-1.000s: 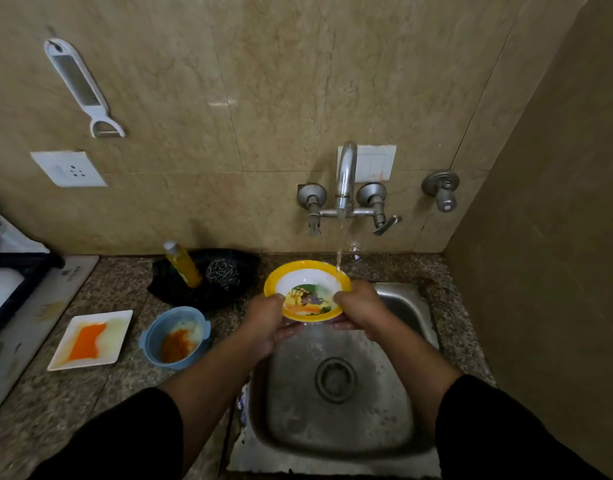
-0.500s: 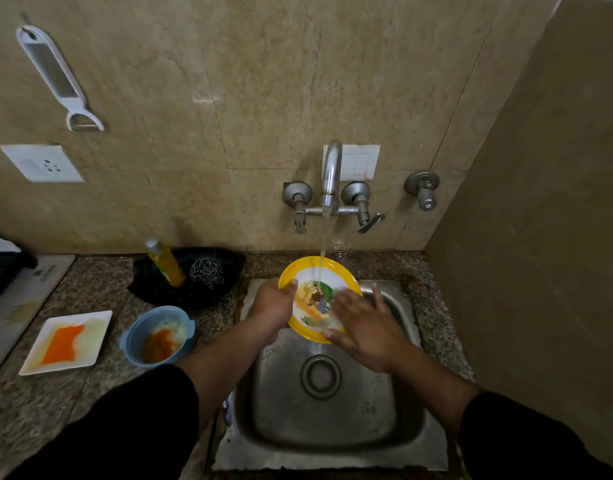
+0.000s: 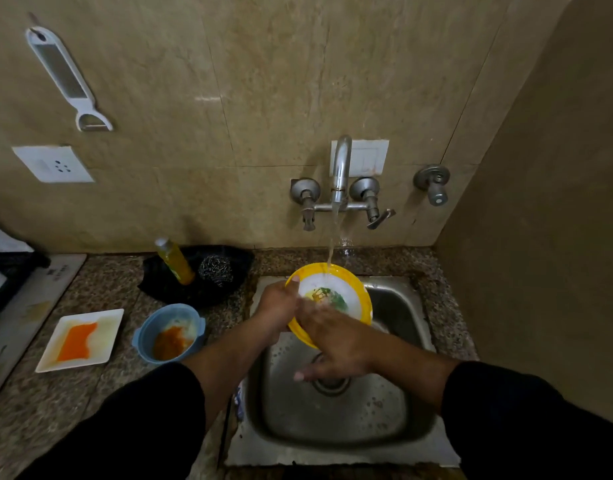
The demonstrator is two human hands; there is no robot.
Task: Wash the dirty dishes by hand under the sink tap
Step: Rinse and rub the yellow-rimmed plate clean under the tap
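Note:
A yellow-rimmed bowl (image 3: 350,289) with a picture inside is tilted over the steel sink (image 3: 402,317), under the running tap (image 3: 340,171). Water falls onto its upper rim. My left hand (image 3: 277,306) grips the bowl's left edge, thumb on the rim. My right hand (image 3: 332,341) lies flat, fingers spread, across the bowl's inner face and covers its lower part. On the counter to the left stand a blue bowl (image 3: 168,332) and a white square plate (image 3: 81,339), both smeared orange.
A yellow soap bottle (image 3: 175,260) and a steel scrubber (image 3: 215,270) sit on a black cloth behind the blue bowl. A stove edge (image 3: 7,271) is at far left. The side wall (image 3: 540,237) stands close on the right. A peeler (image 3: 67,77) hangs on the back wall.
My right hand moved from the bowl's right rim onto its inner face and slid left across it. The bowl tipped more upright under a stronger stream.

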